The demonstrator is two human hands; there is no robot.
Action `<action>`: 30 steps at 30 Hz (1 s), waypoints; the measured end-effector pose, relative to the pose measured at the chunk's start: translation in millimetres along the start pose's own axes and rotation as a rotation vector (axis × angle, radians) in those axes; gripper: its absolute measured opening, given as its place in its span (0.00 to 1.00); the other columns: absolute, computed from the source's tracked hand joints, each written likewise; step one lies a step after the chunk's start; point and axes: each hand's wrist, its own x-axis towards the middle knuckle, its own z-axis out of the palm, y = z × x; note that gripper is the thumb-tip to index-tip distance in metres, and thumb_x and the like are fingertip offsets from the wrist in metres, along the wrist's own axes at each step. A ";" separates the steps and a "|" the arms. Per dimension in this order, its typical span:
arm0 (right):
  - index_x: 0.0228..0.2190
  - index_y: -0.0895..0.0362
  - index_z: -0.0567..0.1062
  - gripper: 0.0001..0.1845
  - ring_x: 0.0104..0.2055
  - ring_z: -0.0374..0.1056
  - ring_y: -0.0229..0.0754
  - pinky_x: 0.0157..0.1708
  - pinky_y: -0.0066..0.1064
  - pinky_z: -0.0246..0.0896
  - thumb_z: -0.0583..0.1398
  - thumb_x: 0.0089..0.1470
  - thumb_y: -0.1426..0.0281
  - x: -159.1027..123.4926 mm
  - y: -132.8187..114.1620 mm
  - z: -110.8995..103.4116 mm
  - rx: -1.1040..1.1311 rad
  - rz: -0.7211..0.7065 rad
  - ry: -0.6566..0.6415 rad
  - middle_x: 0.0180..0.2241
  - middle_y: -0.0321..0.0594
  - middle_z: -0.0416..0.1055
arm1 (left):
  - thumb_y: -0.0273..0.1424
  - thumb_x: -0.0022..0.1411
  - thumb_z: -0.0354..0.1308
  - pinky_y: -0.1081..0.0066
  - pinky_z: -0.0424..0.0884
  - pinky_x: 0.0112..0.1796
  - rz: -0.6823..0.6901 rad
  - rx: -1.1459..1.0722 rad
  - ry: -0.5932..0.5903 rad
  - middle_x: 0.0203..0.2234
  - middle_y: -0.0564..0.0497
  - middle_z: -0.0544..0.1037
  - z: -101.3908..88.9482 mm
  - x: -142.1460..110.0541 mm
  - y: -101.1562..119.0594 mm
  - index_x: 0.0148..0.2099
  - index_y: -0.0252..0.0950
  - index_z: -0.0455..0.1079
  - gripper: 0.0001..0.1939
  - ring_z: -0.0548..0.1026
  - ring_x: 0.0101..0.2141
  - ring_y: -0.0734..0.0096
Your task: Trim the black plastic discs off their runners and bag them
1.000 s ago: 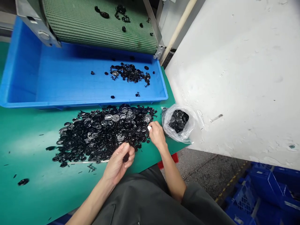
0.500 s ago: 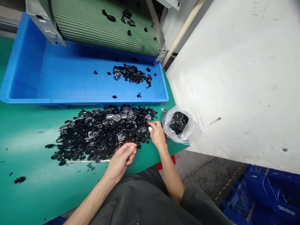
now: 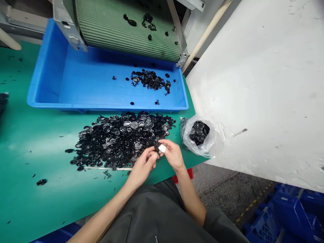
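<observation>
Black plastic part (image 3: 158, 147) is sitting between both hands, above the surface; I am seeing the right hand (image 3: 172, 155) pinching it by a white piece (image 3: 162, 148), the left hand (image 3: 144, 165) curling beside it, contact unclear. Most black rings (image 3: 121, 138) are lying heaped on the green surface (image 3: 37, 152); a clear plastic bag (image 3: 211, 141) is holding fewer; the blue tray (image 3: 45, 74) is catching a small scatter (image 3: 150, 80) below the conveyor belt (image 3: 113, 30).

One workbench (image 3: 30, 141), green top, with a green mesh conveyor belt (image 3: 121, 30) along its far side. One large white panel (image 3: 260, 84), scuffed and marked, at right, a beige pole (image 3: 207, 33) beside it. Grey concrete floor (image 3: 222, 192), with a yellow dashed line (image 3: 253, 202). Blue plastic crates (image 3: 286, 212), stacked in the corner.
</observation>
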 end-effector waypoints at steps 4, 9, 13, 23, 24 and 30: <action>0.42 0.54 0.79 0.18 0.33 0.71 0.37 0.34 0.27 0.69 0.54 0.53 0.75 -14.0 -9.1 14.3 -0.155 -0.153 -0.023 0.35 0.37 0.76 | 0.39 0.66 0.51 0.72 0.62 0.27 0.066 0.202 0.080 0.22 0.57 0.70 -3.4 1.5 2.2 0.42 0.38 0.68 0.12 0.67 0.24 0.71; 0.41 0.53 0.79 0.16 0.33 0.70 0.38 0.35 0.28 0.67 0.55 0.55 0.74 -19.8 -15.4 31.0 -0.335 -0.240 0.045 0.34 0.37 0.74 | 0.35 0.64 0.54 0.71 0.64 0.28 0.105 0.271 0.239 0.22 0.56 0.73 -2.5 -6.3 -3.3 0.41 0.40 0.68 0.06 0.71 0.24 0.68; 0.32 0.53 0.81 0.10 0.32 0.70 0.38 0.34 0.28 0.66 0.58 0.53 0.74 -19.8 -13.8 41.4 -0.262 -0.172 0.147 0.31 0.36 0.75 | 0.36 0.63 0.55 0.70 0.66 0.29 0.097 0.229 0.250 0.23 0.55 0.75 -0.1 -10.6 -4.8 0.40 0.41 0.66 0.06 0.73 0.25 0.66; 0.28 0.55 0.80 0.06 0.26 0.68 0.37 0.26 0.27 0.66 0.66 0.42 0.69 -22.8 -14.6 49.3 0.341 0.208 0.141 0.25 0.35 0.75 | 0.37 0.64 0.53 0.67 0.65 0.29 0.130 0.430 0.270 0.24 0.53 0.75 -6.0 -10.7 -10.3 0.42 0.42 0.64 0.06 0.75 0.25 0.61; 0.27 0.56 0.80 0.06 0.25 0.67 0.37 0.24 0.27 0.65 0.66 0.42 0.68 -21.8 -14.8 50.3 0.345 0.198 0.149 0.24 0.35 0.74 | 0.37 0.64 0.53 0.67 0.65 0.29 0.142 0.435 0.292 0.24 0.53 0.75 -5.1 -9.8 -13.1 0.42 0.42 0.64 0.06 0.75 0.25 0.60; 0.27 0.55 0.77 0.06 0.19 0.61 0.34 0.18 0.25 0.58 0.64 0.43 0.66 -16.5 -4.9 56.9 0.390 0.202 0.152 0.21 0.32 0.70 | 0.36 0.61 0.57 0.67 0.67 0.29 0.131 0.361 0.397 0.23 0.53 0.75 2.3 -8.5 -17.6 0.41 0.42 0.64 0.08 0.75 0.25 0.60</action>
